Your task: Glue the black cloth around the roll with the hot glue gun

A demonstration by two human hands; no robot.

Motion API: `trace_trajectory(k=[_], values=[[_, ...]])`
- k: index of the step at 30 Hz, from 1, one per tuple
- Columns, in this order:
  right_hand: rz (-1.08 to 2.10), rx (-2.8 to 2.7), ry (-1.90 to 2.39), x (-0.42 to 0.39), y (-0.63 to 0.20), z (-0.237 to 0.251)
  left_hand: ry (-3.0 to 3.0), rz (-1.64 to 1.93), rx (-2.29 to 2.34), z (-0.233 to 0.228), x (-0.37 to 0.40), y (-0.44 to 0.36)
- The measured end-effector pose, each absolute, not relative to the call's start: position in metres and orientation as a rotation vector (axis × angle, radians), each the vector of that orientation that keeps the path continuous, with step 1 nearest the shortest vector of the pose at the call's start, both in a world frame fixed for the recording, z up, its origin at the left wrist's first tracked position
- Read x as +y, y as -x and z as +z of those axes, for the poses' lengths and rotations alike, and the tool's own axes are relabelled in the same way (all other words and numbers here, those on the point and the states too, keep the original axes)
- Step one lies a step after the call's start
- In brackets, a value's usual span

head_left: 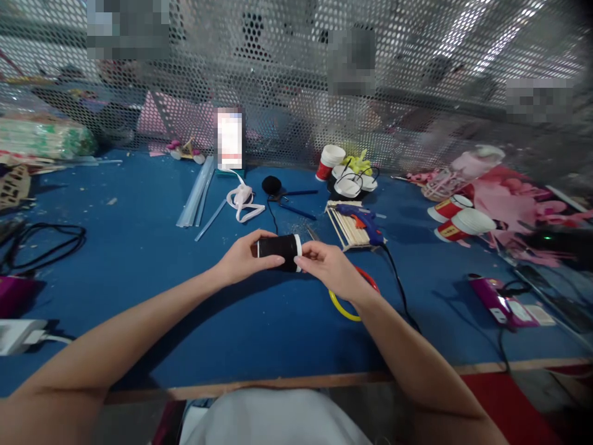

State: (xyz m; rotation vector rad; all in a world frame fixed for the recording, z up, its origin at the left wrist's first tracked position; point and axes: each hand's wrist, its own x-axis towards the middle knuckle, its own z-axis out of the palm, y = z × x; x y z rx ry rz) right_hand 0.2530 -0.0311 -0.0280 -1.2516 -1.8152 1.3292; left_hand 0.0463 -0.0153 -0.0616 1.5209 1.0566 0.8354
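Lying on its side between my hands is a paper cup [279, 248] wrapped in black, with white showing at both ends. My left hand [245, 258] is closed around its left end, thumb along the front. At the white rim on the right, the fingers of my right hand [327, 262] pinch the cup's edge. A black ball of yarn [271, 185] lies beyond, and a dark strand runs from it toward the cup. Scissors with blue handles [299, 212] rest beside the ball. Under my right wrist is a red and yellow ring [345, 307].
A blue glue gun [364, 219] lies on a small wooden stick rack, its cord trailing forward. White ribbon [243, 201] and clear glue sticks [197, 194] are left of centre. Paper cups [464, 224] lie at right. A lit phone [230, 141] stands against the mesh panel [287, 80].
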Motion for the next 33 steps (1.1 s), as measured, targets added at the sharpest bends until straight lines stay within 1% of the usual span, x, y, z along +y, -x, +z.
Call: trace_trajectory(k=[7,10,15,18,22,25,28,30,33], values=[[1.199,-1.901,1.219,-0.037,-0.257,-0.032,-1.396,0.691,0.869,-0.056,-0.014,-0.043],[1.201,-1.940,1.201,-0.037,-0.257,-0.030,-1.379,0.726,0.858,-0.059,-0.016,-0.045],[1.246,-1.867,1.216,-0.036,-0.255,-0.034,-1.629,0.861,0.905,-0.062,-0.022,-0.050],[1.231,-1.815,1.253,-0.038,-0.253,-0.038,-1.705,0.851,0.902,-0.061,-0.023,-0.050],[1.153,-1.907,1.267,-0.040,-0.252,-0.040,-1.728,0.807,0.934,-0.059,-0.022,-0.048],[1.158,-1.878,1.252,-0.038,-0.254,-0.039,-1.800,0.816,0.969,-0.059,-0.023,-0.048],[1.002,-1.724,1.237,-0.034,-0.259,-0.036,-1.920,0.849,0.987,-0.062,-0.024,-0.049],[0.890,-1.726,1.222,-0.031,-0.262,-0.034,-2.024,0.874,0.959,-0.065,-0.024,-0.049],[0.976,-1.867,1.173,-0.027,-0.262,-0.032,-2.167,0.878,0.876,-0.066,-0.024,-0.048]])
